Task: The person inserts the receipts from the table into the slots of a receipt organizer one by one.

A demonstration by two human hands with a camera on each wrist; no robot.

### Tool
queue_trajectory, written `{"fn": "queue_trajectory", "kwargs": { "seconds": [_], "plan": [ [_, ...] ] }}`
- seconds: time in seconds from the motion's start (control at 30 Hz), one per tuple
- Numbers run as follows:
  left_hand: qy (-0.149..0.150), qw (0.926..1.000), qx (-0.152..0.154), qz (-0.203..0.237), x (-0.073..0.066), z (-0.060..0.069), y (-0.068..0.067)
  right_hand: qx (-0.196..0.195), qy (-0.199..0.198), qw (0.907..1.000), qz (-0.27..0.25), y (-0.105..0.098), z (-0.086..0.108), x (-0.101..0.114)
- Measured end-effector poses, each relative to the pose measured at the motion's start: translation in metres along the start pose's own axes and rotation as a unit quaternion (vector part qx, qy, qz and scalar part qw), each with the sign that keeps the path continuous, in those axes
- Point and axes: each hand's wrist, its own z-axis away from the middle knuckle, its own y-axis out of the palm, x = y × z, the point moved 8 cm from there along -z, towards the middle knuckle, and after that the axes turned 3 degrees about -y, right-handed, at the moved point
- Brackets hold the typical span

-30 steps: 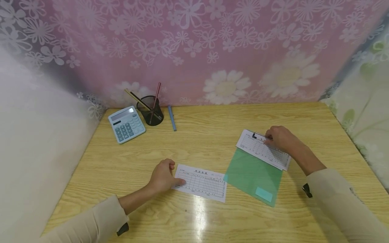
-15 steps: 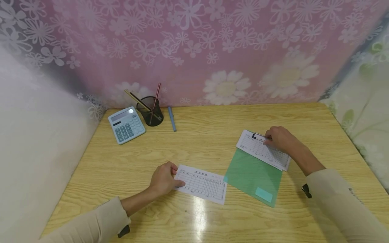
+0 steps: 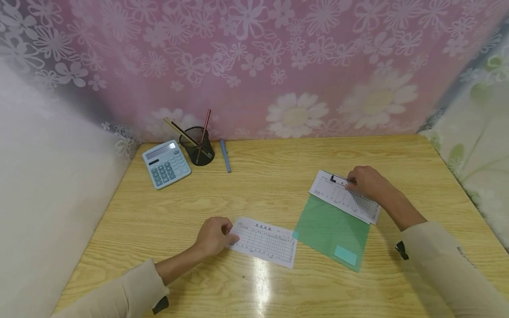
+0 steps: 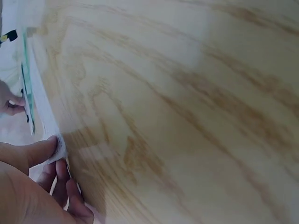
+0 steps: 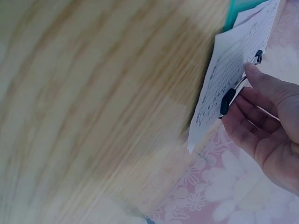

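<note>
In the head view my left hand (image 3: pixel 211 237) pinches the left end of a white printed form (image 3: pixel 264 243), thumb on top. The left wrist view shows the form's edge (image 4: pixel 43 105) between thumb and fingers. A green clipboard (image 3: pixel 332 227) lies tilted to the right, with similar forms (image 3: pixel 339 198) under its metal clip (image 3: pixel 333 178). My right hand (image 3: pixel 369 182) holds that clip at the top edge. Seen from the right wrist, the thumb and fingers pinch the clip between its black ends (image 5: pixel 227 101). The loose form's right end meets the clipboard's left corner.
At the back left of the wooden table (image 3: pixel 254 194) sit a light blue calculator (image 3: pixel 167 164) and a black mesh pen cup (image 3: pixel 197 148) with several pencils. A blue pen (image 3: pixel 225 156) lies beside the cup. A pink flowered curtain (image 3: pixel 238 66) hangs behind.
My left hand has shifted slightly toward the near edge, and the form's left end with it. My right hand and the clipboard have stayed about where they were.
</note>
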Motion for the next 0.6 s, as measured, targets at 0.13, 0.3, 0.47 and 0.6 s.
{"fn": "queue_trajectory", "kwargs": {
  "seconds": [0.13, 0.3, 0.47, 0.6],
  "plan": [
    [-0.008, 0.9992, 0.011, 0.038, 0.007, -0.002, -0.002, -0.002, -0.003, 1.0, 0.003, -0.001, 0.0, 0.0],
    [-0.02, 0.9913, 0.058, 0.116, 0.019, -0.006, -0.005, -0.006, -0.004, 1.0, 0.006, -0.001, 0.001, 0.0],
    [-0.042, 0.9839, 0.071, 0.159, 0.028, -0.012, -0.015, 0.0, 0.002, 1.0, -0.002, 0.0, 0.0, -0.002],
    [-0.047, 0.9857, 0.053, 0.153, 0.024, -0.017, -0.031, 0.004, 0.004, 1.0, -0.006, 0.001, 0.0, -0.002]
  ]
}}
